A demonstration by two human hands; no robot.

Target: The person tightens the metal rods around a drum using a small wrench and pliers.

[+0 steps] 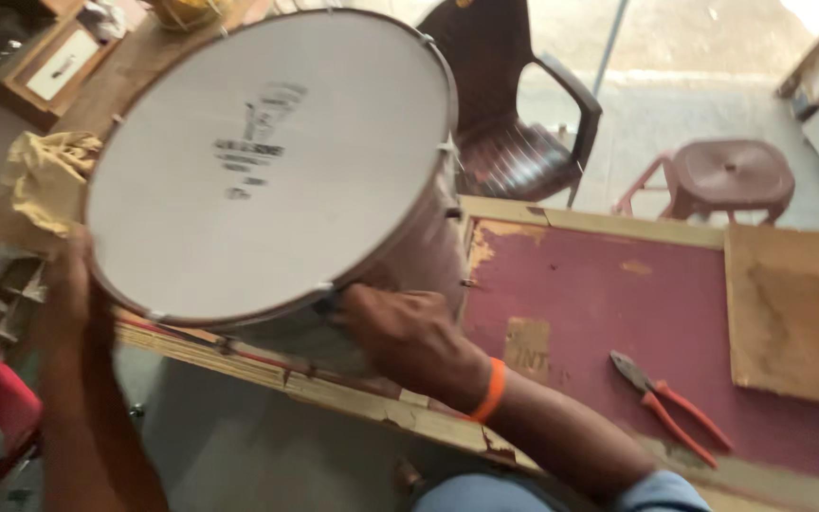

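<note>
Drum (267,161): bulky, stiff shell, taut fragile skin; I am gripping rims only.
Left hand (68,284): clamping far rim.
Right hand (405,337): clasping near shell.

The drum (267,166) has a plain white head with small dark printed marks near its middle, a silvery hoop and a dull brownish-grey shell. Under the drum, the table (599,294) is dark red, worn to tan patches, with a pale yellow wooden edge. Right of the drum lie pliers (670,403) with orange-red grips. Just below the drum, a wrist wears an orange band (493,391). Behind the drum stand a dark brown chair (514,114) and a reddish-brown stool (727,175)
</note>
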